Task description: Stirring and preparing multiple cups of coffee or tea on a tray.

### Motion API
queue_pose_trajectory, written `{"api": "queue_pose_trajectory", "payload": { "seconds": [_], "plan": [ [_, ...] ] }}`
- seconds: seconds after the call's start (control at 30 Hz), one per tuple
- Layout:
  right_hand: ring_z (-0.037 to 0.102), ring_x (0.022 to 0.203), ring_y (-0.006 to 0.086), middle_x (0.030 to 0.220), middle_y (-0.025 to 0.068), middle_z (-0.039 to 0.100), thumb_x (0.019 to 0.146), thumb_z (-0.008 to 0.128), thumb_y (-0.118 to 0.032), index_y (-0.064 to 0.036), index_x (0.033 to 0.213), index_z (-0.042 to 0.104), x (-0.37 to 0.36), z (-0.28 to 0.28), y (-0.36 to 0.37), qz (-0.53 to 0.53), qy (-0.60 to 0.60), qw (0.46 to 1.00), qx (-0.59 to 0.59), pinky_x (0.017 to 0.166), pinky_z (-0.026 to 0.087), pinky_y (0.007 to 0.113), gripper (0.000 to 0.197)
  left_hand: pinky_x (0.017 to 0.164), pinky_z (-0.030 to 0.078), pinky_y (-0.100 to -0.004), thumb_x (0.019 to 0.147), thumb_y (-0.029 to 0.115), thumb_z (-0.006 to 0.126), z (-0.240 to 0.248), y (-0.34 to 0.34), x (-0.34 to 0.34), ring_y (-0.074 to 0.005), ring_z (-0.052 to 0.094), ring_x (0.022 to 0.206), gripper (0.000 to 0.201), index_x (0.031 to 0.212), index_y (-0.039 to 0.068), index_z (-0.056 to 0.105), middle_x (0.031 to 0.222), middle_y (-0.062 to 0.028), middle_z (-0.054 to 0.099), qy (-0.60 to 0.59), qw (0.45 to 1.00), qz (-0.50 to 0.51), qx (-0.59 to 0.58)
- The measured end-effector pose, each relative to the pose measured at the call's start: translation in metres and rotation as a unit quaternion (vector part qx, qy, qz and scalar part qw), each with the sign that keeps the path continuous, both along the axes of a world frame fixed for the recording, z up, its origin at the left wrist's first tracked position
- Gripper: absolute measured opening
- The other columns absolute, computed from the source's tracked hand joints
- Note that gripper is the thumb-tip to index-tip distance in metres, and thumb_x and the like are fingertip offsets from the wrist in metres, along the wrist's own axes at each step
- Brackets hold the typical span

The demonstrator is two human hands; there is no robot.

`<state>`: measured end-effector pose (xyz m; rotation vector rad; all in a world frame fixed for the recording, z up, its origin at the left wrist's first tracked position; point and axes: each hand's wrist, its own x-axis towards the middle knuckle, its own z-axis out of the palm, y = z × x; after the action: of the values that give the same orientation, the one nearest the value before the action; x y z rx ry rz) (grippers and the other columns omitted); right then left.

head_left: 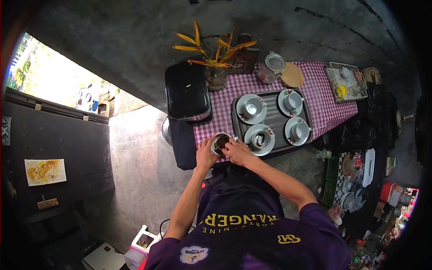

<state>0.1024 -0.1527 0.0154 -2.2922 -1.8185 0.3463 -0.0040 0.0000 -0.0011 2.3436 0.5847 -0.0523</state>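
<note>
My left hand (206,154) is wrapped round the side of a small white round container (214,140) with dark brown powder inside. The fingers of my right hand (238,152) are pinched together over its rim; what they hold is too small to make out. To the right, a grey tray (274,118) bears several white cups on flowered saucers. The near-left cup (260,139), beside my right hand, has dark powder at its bottom. Pale insides show in the far-left cup (253,107), the far-right cup (293,101) and the near-right cup (300,131).
A pink checked cloth (321,90) covers the table. Behind the tray stand a glass jar (272,67), a round tan lid or mat (292,75) and a vase (217,78) of orange flowers. A black box (186,92) is at left, a wire basket (346,83) at far right.
</note>
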Motion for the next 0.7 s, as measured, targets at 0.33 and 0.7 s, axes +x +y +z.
{"api": "queue_pose_trajectory", "payload": {
  "seconds": [0.33, 0.7],
  "plan": [
    [0.054, 0.097, 0.0246, 0.094, 0.0023, 0.059, 0.074, 0.064, -0.012, -0.0142, 0.113, 0.064, 0.014, -0.007, -0.013, -0.035, -0.016, 0.995, 0.089, 0.081, 0.046, 0.039, 0.039, 0.089, 0.045, -0.0442, 0.055, 0.029, 0.087, -0.001, 0.0, 0.004, -0.0324, 0.052, 0.113, 0.091, 0.135, 0.017, 0.047, 0.124, -0.0091, 0.055, 0.008, 1.0, -0.002, 0.008],
    [0.057, 0.092, 0.0254, 0.084, 0.0059, 0.065, 0.071, 0.062, -0.018, -0.0057, 0.09, 0.066, 0.006, 0.001, -0.006, -0.1, -0.092, 0.991, -0.017, 0.074, 0.045, 0.039, 0.023, 0.089, 0.045, -0.0439, 0.054, 0.029, 0.087, -0.004, -0.001, 0.003, -0.0318, 0.052, 0.113, 0.091, 0.135, 0.018, 0.047, 0.124, -0.0093, 0.055, 0.005, 1.0, 0.008, 0.009]
  ]
}}
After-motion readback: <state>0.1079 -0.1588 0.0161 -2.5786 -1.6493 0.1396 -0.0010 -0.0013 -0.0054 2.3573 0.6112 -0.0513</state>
